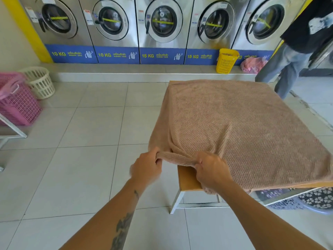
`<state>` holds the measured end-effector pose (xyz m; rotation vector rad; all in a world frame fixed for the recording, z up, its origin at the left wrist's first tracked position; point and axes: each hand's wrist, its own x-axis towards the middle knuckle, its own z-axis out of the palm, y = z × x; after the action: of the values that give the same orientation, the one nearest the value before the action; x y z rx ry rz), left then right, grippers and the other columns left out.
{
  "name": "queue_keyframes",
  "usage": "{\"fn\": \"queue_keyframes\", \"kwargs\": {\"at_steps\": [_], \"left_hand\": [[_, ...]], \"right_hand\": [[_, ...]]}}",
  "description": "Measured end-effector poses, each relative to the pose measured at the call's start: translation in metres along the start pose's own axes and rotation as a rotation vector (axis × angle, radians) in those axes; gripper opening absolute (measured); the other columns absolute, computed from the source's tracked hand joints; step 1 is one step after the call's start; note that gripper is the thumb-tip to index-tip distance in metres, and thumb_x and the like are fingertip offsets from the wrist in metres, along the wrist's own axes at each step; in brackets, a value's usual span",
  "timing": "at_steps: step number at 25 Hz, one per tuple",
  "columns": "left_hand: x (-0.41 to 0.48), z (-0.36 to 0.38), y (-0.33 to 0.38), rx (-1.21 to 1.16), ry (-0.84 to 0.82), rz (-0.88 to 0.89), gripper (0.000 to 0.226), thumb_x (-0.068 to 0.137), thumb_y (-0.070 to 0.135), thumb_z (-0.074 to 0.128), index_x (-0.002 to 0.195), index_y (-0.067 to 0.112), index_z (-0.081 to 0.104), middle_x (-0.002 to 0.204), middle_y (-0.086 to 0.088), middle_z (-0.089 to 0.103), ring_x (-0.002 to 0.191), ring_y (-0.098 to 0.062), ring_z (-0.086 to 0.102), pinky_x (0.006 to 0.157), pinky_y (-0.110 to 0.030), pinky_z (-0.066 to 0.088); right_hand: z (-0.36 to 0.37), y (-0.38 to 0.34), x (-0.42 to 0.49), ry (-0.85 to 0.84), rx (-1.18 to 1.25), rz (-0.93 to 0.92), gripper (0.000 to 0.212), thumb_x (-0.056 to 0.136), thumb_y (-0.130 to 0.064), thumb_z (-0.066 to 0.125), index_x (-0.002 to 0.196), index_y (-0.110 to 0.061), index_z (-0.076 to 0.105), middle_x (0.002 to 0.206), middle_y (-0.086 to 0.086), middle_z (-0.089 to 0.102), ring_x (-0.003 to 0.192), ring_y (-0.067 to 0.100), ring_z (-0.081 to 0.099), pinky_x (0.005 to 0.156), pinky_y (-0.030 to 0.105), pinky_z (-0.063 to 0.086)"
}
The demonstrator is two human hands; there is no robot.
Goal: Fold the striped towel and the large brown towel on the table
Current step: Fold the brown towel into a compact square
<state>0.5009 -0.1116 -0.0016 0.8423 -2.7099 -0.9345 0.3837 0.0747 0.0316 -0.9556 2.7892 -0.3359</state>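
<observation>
The large brown towel (237, 127) lies spread over the wooden table (187, 179), covering nearly all of its top and hanging over the left side. My left hand (146, 167) grips the towel's near-left corner, lifted off the table edge. My right hand (211, 171) grips the same near edge a short way to the right, so a bunched strip of towel stretches between both hands. No striped towel is in view.
A row of washing machines (115, 24) lines the far wall. A yellow basket (226, 61) and a pink bag (253, 64) sit on the step. Pink (17, 107) and white (40, 82) baskets stand at left. A person (297, 56) stands at far right. Patterned baskets (317, 199) sit under the table.
</observation>
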Motion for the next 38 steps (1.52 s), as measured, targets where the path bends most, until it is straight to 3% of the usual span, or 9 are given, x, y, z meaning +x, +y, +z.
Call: {"fn": "queue_keyframes", "kwargs": {"at_steps": [4, 8, 14, 18, 21, 24, 27, 31, 38], "left_hand": [[0.026, -0.025, 0.035, -0.043, -0.06, 0.203, 0.014, 0.087, 0.021, 0.058, 0.079, 0.033, 0.056, 0.069, 0.011, 0.06, 0.07, -0.019, 0.058, 0.062, -0.034, 0.052], [0.046, -0.044, 0.026, 0.048, -0.086, 0.293, 0.013, 0.085, 0.02, 0.066, 0.088, 0.032, 0.061, 0.075, 0.015, 0.061, 0.069, -0.009, 0.058, 0.061, -0.028, 0.051], [0.073, -0.05, -0.05, 0.069, -0.111, -0.005, 0.016, 0.091, 0.012, 0.052, 0.09, 0.024, 0.063, 0.085, 0.002, 0.061, 0.075, -0.016, 0.059, 0.062, -0.027, 0.047], [0.108, -0.067, -0.023, -0.139, -0.131, 0.17, 0.024, 0.096, 0.021, 0.053, 0.074, 0.023, 0.061, 0.067, 0.007, 0.061, 0.067, -0.014, 0.059, 0.06, -0.031, 0.046], [0.124, -0.08, 0.023, -0.111, -0.19, 0.425, 0.037, 0.092, 0.03, 0.058, 0.059, 0.02, 0.046, 0.054, 0.004, 0.05, 0.054, -0.015, 0.047, 0.053, -0.032, 0.038], [0.136, -0.095, 0.046, -0.065, -0.284, 0.639, 0.026, 0.09, 0.028, 0.061, 0.065, 0.019, 0.057, 0.06, 0.004, 0.055, 0.058, -0.014, 0.051, 0.057, -0.035, 0.044], [0.147, -0.105, 0.042, -0.042, -0.326, 0.75, 0.023, 0.09, 0.029, 0.062, 0.068, 0.02, 0.06, 0.067, 0.007, 0.054, 0.063, -0.01, 0.052, 0.059, -0.033, 0.045], [0.169, -0.103, 0.011, -0.035, -0.238, 0.684, 0.019, 0.089, 0.032, 0.062, 0.076, 0.018, 0.06, 0.074, 0.006, 0.052, 0.066, -0.013, 0.053, 0.06, -0.037, 0.049], [0.183, -0.096, -0.021, -0.274, -0.224, 0.281, 0.016, 0.078, 0.018, 0.055, 0.083, 0.027, 0.067, 0.08, 0.011, 0.067, 0.076, -0.015, 0.063, 0.061, -0.028, 0.049]], "right_hand": [[0.004, -0.036, 0.008, -0.122, 0.086, -0.07, 0.058, 0.08, -0.048, 0.063, 0.129, -0.024, 0.043, 0.119, -0.004, 0.051, 0.111, 0.021, 0.048, 0.099, 0.046, 0.041], [0.001, -0.053, 0.025, 0.152, 0.208, -0.083, 0.008, 0.084, -0.025, 0.052, 0.084, -0.017, 0.055, 0.079, -0.003, 0.058, 0.07, 0.019, 0.054, 0.073, 0.039, 0.048], [-0.038, -0.016, 0.041, 0.236, 0.228, 0.229, 0.016, 0.08, -0.006, 0.052, 0.069, -0.018, 0.05, 0.066, 0.0, 0.056, 0.059, 0.021, 0.055, 0.05, 0.032, 0.044], [-0.035, -0.024, 0.044, 0.17, 0.125, 0.266, 0.007, 0.081, -0.023, 0.057, 0.087, -0.02, 0.057, 0.085, -0.003, 0.056, 0.082, 0.025, 0.056, 0.07, 0.035, 0.044], [-0.021, -0.063, 0.052, 0.096, 0.117, 0.181, 0.06, 0.077, -0.039, 0.061, 0.135, -0.029, 0.046, 0.122, -0.002, 0.048, 0.117, 0.023, 0.043, 0.1, 0.046, 0.039], [-0.017, -0.089, 0.073, 0.164, 0.217, 0.182, 0.078, 0.075, -0.045, 0.061, 0.145, -0.03, 0.029, 0.134, -0.003, 0.042, 0.126, 0.025, 0.038, 0.104, 0.049, 0.038], [-0.025, -0.095, 0.091, 0.212, 0.242, 0.16, 0.064, 0.078, -0.039, 0.059, 0.139, -0.034, 0.039, 0.131, -0.001, 0.046, 0.117, 0.025, 0.045, 0.098, 0.045, 0.041], [-0.044, -0.094, 0.1, 0.424, 0.153, 0.107, 0.008, 0.086, -0.018, 0.06, 0.085, -0.015, 0.067, 0.085, -0.002, 0.062, 0.074, 0.02, 0.058, 0.061, 0.034, 0.049], [-0.066, -0.073, 0.087, 0.447, 0.215, 0.334, 0.009, 0.09, -0.019, 0.062, 0.084, -0.015, 0.066, 0.081, 0.001, 0.067, 0.071, 0.023, 0.064, 0.056, 0.035, 0.052]]}}
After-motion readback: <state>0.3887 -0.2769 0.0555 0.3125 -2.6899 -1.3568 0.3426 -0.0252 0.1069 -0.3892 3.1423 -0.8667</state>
